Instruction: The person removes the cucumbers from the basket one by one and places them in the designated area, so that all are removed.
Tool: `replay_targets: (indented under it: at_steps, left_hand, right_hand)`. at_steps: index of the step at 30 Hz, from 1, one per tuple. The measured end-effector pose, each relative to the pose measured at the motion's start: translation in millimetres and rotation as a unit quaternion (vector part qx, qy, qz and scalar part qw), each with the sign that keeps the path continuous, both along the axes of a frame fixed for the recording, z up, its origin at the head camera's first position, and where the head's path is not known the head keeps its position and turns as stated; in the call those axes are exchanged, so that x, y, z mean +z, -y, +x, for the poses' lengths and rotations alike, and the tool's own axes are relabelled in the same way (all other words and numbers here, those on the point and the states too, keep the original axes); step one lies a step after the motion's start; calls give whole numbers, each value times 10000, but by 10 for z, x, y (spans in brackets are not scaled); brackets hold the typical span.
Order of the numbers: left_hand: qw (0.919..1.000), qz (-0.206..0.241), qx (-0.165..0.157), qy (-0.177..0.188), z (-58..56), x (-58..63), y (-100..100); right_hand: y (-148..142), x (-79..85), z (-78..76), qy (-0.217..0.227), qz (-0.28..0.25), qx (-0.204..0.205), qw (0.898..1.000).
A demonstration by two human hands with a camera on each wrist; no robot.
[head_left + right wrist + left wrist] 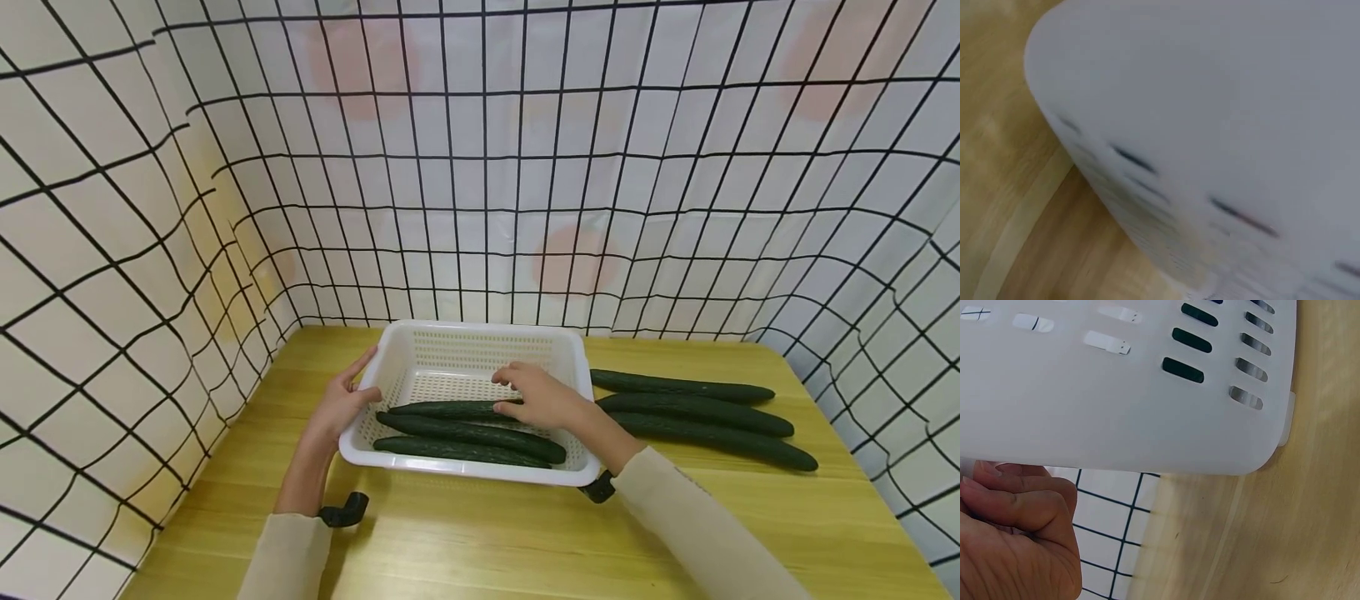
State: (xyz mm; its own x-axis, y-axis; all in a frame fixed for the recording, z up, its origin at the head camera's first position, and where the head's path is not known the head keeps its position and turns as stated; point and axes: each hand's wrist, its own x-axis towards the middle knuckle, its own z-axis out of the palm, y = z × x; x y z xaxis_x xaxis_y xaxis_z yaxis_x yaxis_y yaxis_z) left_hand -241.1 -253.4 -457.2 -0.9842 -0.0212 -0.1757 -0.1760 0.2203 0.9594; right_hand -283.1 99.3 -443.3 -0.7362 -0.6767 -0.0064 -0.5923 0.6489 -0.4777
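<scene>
Cucumbers lie below the right hand, three in the basket; three more rest to its right. That hand is loosely spread; whether its thumb touches one, I cannot tell. The left hand pinches the rim. They look firm, weighty, prone to roll: best gripped mid-length.

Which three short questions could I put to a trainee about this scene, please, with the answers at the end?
1. How many cucumbers show inside the basket?
2. True or false: in the head view, the other cucumbers lie on the table, to the right of the basket.
3. What is the left hand doing?
A) Gripping a cucumber
B) Holding the basket's rim
C) Lying flat on the table

Key: 1. Three. 2. True. 3. B.
</scene>
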Motion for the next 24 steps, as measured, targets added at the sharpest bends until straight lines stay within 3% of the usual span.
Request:
replay_targets:
  at_steps: [10,17,24]
  left_hand:
    - [9999,3,-12,-103,23,26,-10]
    - [9999,-63,-24,-99,47,22,-24]
    - [9999,-78,-62,-50,19,17,-16]
  right_hand:
    - [25,-25,4,212,330,106,9992]
    - [55,-16,38,478,1196,6,9917]
    - [59,-38,25,225,1439,111,9893]
